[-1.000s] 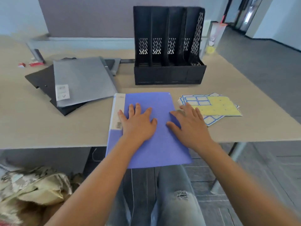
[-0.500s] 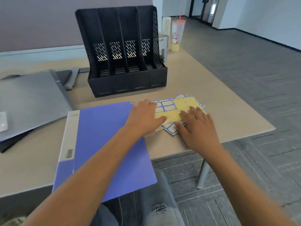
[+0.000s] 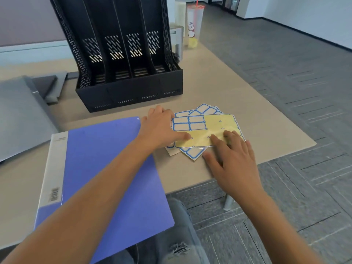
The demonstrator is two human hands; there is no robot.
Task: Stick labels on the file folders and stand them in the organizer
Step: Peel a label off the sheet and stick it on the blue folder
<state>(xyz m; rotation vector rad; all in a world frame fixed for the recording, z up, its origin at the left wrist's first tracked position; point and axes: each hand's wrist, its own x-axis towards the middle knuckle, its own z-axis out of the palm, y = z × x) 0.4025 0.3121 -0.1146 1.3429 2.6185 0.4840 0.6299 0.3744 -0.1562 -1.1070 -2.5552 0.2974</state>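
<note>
while both hands lie flat on label sheets (image 3: 219,128) | organizer (image 3: 122,54) slots hold nothing

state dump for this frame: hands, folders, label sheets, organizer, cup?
left hand: open, fingers flat on the label sheets
right hand: open, fingertips on the top sheet
label sheets: fanned flat on the table; top sheet mostly peeled
blue folder: closed, flat, overhanging the table edge
grey folder: closed, flat
organizer: upright, visible slots empty
cup: upright, straw in
</note>
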